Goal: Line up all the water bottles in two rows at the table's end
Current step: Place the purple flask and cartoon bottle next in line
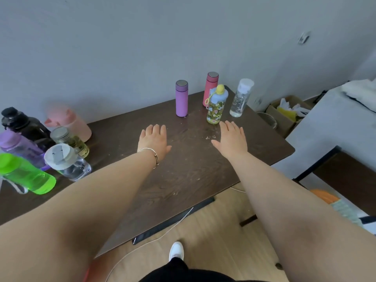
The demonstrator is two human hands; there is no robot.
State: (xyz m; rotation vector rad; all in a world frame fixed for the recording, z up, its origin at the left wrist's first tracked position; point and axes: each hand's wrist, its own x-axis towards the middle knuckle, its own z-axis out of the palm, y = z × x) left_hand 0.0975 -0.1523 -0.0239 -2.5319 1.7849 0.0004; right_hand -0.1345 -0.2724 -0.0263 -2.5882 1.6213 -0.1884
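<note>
At the dark wooden table's (183,176) far right end stand a purple flask (181,98), a pink flask (211,88), a patterned bottle with a blue and yellow cap (216,105) and a clear bottle (241,98). At the left stands a cluster: a black jug (22,123), a pink jug (68,122), a gold-lidded bottle (70,140), a purple bottle (20,147), a clear wide-lid bottle (67,161) and a green bottle (26,174). My left hand (154,140) and right hand (232,139) hover flat and empty over the table's middle.
A grey wall runs behind the table. To the right sit a cardboard box (284,112) with bags, a metal bowl (268,119) and a bed (335,127). A white cable (162,235) trails over the wooden floor near my shoe (176,251).
</note>
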